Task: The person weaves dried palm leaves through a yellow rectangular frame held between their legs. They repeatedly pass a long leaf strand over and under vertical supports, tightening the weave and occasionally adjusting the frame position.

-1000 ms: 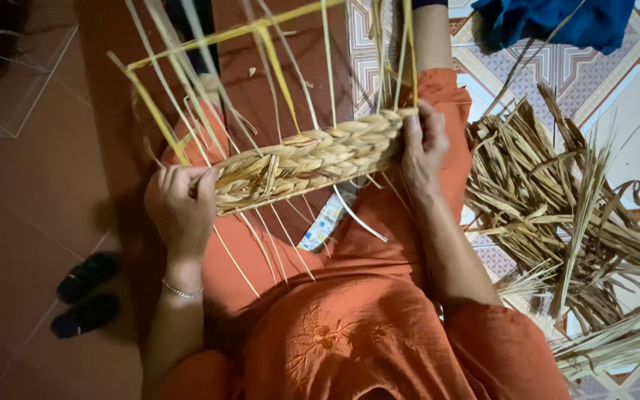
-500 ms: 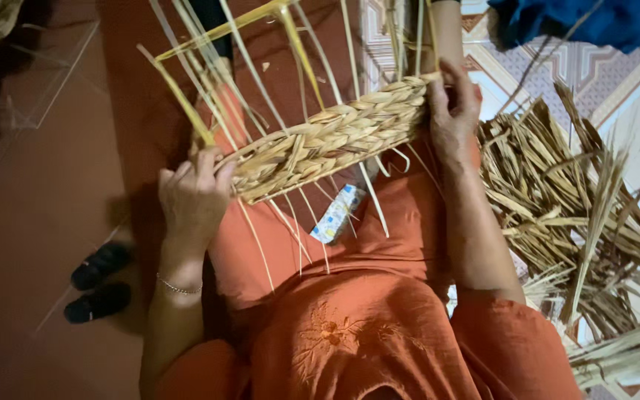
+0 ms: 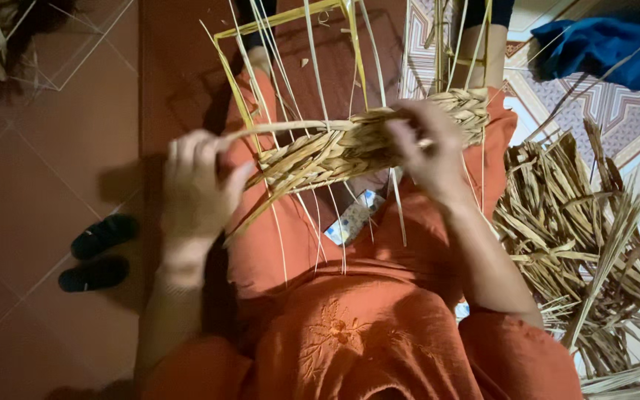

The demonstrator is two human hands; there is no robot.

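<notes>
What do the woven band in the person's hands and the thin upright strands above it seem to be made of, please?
The woven band looks like dried grass or reed: tan, matt, flat twisted strips plaited together. The upright strands look like thin, stiff, pale yellow plant splints, perhaps bamboo or palm; it is hard to tell which.

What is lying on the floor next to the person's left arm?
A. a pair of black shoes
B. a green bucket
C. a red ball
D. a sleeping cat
A: a pair of black shoes lies on the reddish floor tiles beside the left arm, while both hands work the woven straw piece on the lap.
</notes>
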